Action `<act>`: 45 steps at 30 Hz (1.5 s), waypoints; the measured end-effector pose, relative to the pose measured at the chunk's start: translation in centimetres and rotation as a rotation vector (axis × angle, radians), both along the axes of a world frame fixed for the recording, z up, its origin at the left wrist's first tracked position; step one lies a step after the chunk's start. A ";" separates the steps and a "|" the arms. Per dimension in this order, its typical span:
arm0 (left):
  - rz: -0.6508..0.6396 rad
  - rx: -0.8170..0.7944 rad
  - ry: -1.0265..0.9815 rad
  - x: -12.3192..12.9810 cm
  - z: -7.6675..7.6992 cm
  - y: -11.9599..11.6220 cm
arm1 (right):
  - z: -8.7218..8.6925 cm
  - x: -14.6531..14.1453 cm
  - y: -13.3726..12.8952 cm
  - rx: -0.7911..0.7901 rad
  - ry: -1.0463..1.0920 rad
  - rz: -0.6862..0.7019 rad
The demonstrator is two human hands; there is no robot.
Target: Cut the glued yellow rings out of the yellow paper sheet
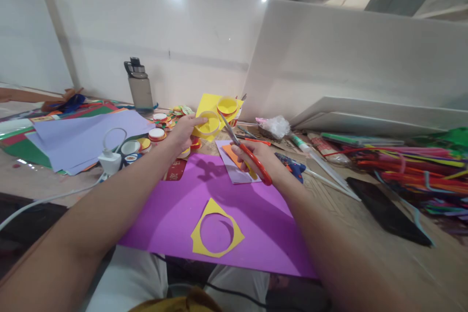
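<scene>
My left hand (pixel 185 131) pinches the edge of a yellow sheet (pixel 209 101), held up above the far side of the table. Two round rim-like pieces show against this sheet: a yellow ring (pixel 208 132) by my thumb and a second yellow ring (pixel 227 99) with a red edge to its upper right. Scissors (pixel 258 162) with red and yellow handles are gripped in my right hand (pixel 256 152), their blades pointing up-left beside the yellow sheet. Below, a yellow paper scrap (pixel 198 240) with a round hole lies on a large purple sheet (pixel 161 224).
Lavender sheets (pixel 87 136), a white plug (pixel 109 161) and several round lids (pixel 157 134) lie at left, with a bottle (pixel 139 87) behind. To the right are a glue gun (pixel 292 166), a black phone (pixel 387 212) and a colourful pile of craft stems (pixel 413 170).
</scene>
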State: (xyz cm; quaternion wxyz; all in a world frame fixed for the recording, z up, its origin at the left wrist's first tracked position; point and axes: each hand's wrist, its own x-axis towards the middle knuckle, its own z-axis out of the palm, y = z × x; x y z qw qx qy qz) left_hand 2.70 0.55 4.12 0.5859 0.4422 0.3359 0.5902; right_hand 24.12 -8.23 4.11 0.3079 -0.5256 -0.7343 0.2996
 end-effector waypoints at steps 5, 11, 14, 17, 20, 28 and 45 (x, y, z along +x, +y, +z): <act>-0.042 -0.003 0.016 0.2 0.4 -0.6 | 0.1 -0.2 -0.2 -0.048 0.086 -0.001; -0.076 0.002 0.032 0.1 0.1 -0.4 | -0.1 -0.3 -0.3 -0.040 0.098 -0.008; -0.100 0.013 0.037 0.1 -0.1 -0.3 | -0.2 -0.4 -0.3 -0.048 0.122 -0.019; -0.102 0.014 0.039 0.1 0.1 -0.4 | -0.1 -0.6 -0.5 -0.062 0.149 -0.034; -0.087 0.004 0.043 0.2 0.3 -0.6 | 0.0 -0.8 -0.8 -0.082 0.169 -0.044; -0.094 -0.008 0.094 0.0 0.4 -0.6 | -0.2 -0.5 -0.9 -0.068 0.143 -0.040; -0.235 0.022 0.220 -0.4 0.3 -0.7 | -1.2 -0.5 -0.5 -0.098 0.214 -0.036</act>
